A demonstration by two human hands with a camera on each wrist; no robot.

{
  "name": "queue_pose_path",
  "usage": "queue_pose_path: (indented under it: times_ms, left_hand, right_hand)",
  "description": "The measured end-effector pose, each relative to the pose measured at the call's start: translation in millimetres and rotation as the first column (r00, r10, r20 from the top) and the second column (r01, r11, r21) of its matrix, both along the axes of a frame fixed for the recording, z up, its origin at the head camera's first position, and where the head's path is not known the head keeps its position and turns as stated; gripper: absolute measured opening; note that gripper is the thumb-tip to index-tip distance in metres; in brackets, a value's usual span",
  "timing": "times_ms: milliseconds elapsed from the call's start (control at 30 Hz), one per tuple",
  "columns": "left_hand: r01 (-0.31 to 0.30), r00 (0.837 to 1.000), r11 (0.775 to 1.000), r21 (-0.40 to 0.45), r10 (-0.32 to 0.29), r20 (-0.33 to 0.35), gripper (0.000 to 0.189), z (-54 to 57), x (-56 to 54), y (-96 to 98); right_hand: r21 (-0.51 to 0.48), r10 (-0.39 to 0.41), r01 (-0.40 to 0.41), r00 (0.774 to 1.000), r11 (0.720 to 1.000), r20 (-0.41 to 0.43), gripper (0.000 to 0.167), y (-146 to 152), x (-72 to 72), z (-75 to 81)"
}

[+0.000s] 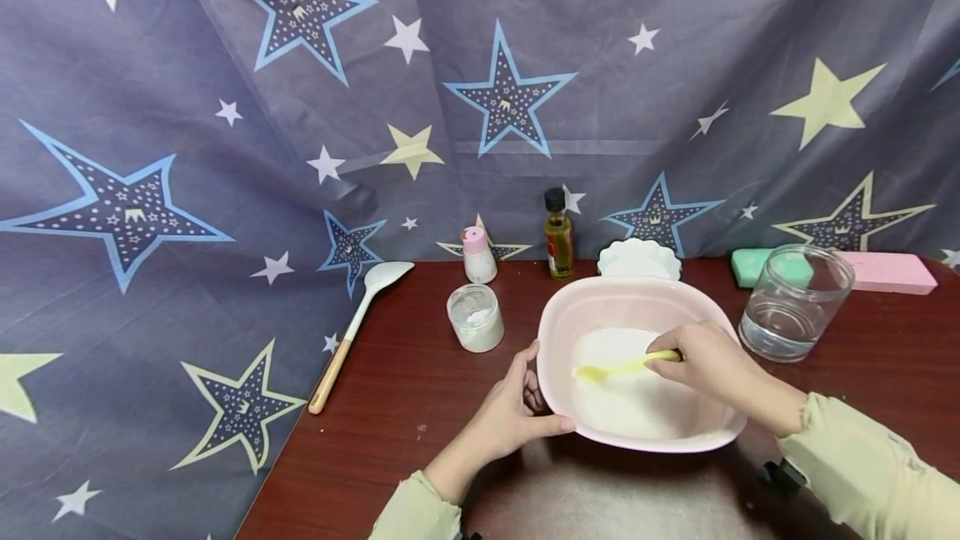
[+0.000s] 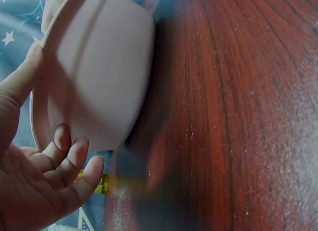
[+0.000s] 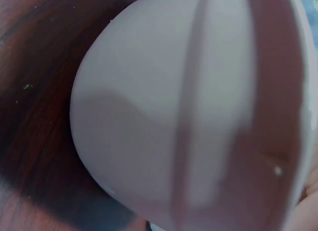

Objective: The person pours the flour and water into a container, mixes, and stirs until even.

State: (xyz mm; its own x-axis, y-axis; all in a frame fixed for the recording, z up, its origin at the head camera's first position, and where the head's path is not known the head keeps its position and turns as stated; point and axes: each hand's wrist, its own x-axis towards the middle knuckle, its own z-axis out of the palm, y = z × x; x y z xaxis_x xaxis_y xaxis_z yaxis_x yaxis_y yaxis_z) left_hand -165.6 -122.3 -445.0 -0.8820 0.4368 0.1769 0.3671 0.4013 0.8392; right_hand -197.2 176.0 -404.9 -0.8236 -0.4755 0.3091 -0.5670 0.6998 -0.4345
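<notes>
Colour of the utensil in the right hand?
Yellow; the utensil shows best in the head view.

Bowl on worktop, powder and spoon inside bowl, jar left of bowl, shaker behind jar, bottle and dish behind bowl, glass right of bowl, blocks behind glass, ladle left of jar, curtain behind worktop.

The pink bowl looks like smooth, slightly shiny plastic, the little yellow spoon looks like plastic too, and the white powder is fine and dull. The table looks like shiny red-brown wood with lines in it, and the star curtain is dull, creased cloth. The big cup is see-through and shiny, and the long spoon has a smooth handle like wood.
</notes>
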Motion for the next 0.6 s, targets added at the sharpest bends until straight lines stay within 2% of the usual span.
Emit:
queue_pose_path:
  times_ms: [167, 400, 600]
  left_hand:
    - [0.003, 1.000, 1.000, -0.002, -0.003, -0.004, 0.100, 0.1, -0.4, 0.4]
    - [0.002, 1.000, 1.000, 0.010, -0.002, 0.007, 0.101, 1.4, 0.0, 0.2]
    - [0.004, 1.000, 1.000, 0.016, -0.004, 0.008, 0.102, 1.5, 1.2, -0.2]
  right_hand:
    - [0.001, -0.010, 0.010, 1.000, 1.000, -0.021, 0.024, -4, -2.4, -1.1]
    - [0.016, -0.037, 0.038, 0.999, 0.999, -0.035, 0.015, -7, -8.6, -2.9]
    - [0.029, -0.111, 0.112, 0.993, 0.993, -0.037, 0.008, -9, -12.9, -5.3]
